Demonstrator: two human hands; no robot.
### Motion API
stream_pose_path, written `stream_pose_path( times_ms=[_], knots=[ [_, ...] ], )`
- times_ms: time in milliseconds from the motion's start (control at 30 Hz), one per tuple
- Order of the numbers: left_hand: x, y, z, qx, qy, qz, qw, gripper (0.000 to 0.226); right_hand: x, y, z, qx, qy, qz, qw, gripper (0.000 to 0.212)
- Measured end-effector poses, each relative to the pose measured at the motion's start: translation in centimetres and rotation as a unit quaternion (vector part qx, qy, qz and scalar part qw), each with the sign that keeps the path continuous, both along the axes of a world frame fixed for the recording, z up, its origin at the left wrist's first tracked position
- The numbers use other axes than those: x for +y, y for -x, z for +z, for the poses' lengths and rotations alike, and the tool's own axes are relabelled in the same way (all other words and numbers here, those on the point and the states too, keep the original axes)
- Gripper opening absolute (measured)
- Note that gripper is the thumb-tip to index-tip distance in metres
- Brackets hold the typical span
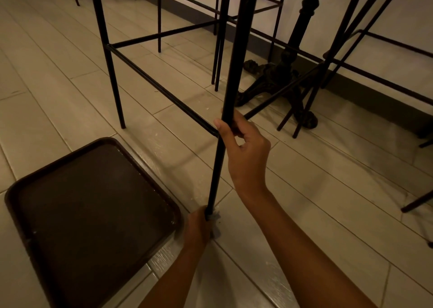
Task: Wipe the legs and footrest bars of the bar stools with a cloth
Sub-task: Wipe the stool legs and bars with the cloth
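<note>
Only a scrap of grey cloth (215,223) is seen at the foot of the near stool leg (228,97) — the rest is hidden in the left hand (198,228), closed around cloth and leg. Higher up, at the footrest bar (161,90) joint, the leg is gripped by the right hand (246,150). One brown tray (93,214) is laid on the floor left of the leg; beyond it, a cast-iron table base (276,80) is crossed by other stools' legs, their number unclear.
</note>
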State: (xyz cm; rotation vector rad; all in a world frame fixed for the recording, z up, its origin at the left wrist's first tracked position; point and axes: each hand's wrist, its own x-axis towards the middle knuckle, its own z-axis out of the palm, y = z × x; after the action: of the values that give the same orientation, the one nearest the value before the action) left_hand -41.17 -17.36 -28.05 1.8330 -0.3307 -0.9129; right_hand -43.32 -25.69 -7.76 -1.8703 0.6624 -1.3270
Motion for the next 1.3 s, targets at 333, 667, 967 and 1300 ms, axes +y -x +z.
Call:
stream_pose_path(
  times_ms=[333,667,967,1300],
  knots=[
    [0.2,0.1,4.3,-0.071,0.086,0.009,0.994,0.029,0.0,0.0,-0.1,0.001,-0.004,0.004,1.0,0.033],
    [-0.4,-0.1,7.7,-0.121,0.162,0.001,0.979,0.033,0.1,0.0,0.0,0.001,-0.014,0.01,1.0,0.037],
    [-0.2,0.0,8.2,-0.133,0.226,0.017,0.965,0.031,0.1,0.1,-0.1,0.009,-0.017,0.005,1.0,0.034],
    [0.6,-0.6,6.0,-0.081,0.031,-0.074,0.994,0.022,0.3,0.1,0.2,0.01,-0.02,0.001,1.0,0.029]
  ],
)
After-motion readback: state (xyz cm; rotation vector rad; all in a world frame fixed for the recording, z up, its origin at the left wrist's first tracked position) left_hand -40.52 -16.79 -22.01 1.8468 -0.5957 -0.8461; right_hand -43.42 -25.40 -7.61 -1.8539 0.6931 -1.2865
